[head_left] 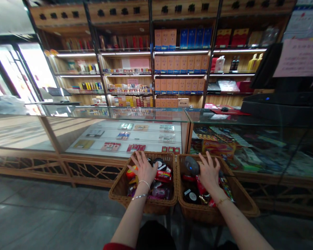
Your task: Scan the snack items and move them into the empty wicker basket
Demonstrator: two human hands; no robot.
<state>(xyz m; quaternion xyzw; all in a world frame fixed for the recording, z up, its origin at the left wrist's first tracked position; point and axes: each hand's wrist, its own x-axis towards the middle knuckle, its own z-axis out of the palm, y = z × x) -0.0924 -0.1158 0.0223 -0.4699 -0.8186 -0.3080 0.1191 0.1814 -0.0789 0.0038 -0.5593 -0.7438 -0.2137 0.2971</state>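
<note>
Two wicker baskets stand side by side before me, filled with packaged goods. Over the left basket (114, 194) my left hand (145, 172) is spread, fingers apart and nothing in it. Around it lie a red packet (163, 176), a purple package (160, 192) and an orange item (132, 171). My right hand (210, 175) is above the right basket (246, 205), fingers also spread. Beside its fingers is a dark grey barcode scanner (192, 165) with a blue light; its handle is hidden behind the hand. A black package with a white label (191, 196) lies below.
A glass display counter (135, 137) with small packs inside runs behind the baskets. A monitor (267, 66) stands at right, and a thin cable (289, 163) hangs there. Shelves of boxes (181, 64) line the wall. Grey tiled floor (54, 215) shows at left.
</note>
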